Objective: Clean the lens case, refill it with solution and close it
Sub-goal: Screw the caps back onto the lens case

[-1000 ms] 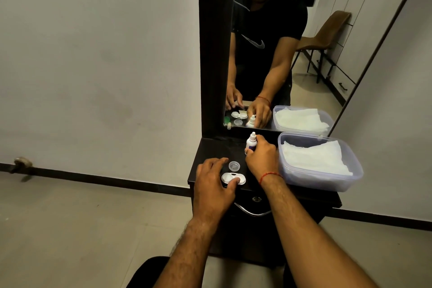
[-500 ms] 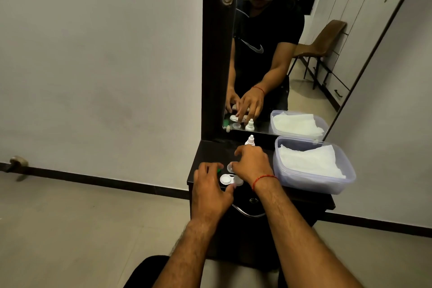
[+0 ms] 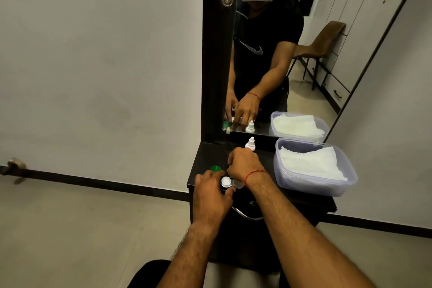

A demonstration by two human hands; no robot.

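The white lens case [image 3: 227, 181] lies on the dark dresser top [image 3: 208, 154] near its front edge. My left hand [image 3: 211, 194] pinches it from the left, thumb at the front and fingers behind. My right hand [image 3: 244, 163] reaches over the case's right well, its fingertips curled down and closed on a small clear cap just behind the case. The hand hides most of that cap. A green cap [image 3: 215, 168] sits loose by my left fingertips. The small white solution bottle [image 3: 250, 143] stands upright behind my right hand, untouched.
A clear plastic tub [image 3: 313, 186] with white tissues fills the right side of the dresser top. A mirror [image 3: 268, 54] rises at the back and reflects my hands. A metal drawer handle [image 3: 247, 216] curves below the front edge. Bare floor lies to the left.
My right hand let go of the solution bottle, left it standing at the back, and came down behind the case. My left hand has kept its hold on the case.
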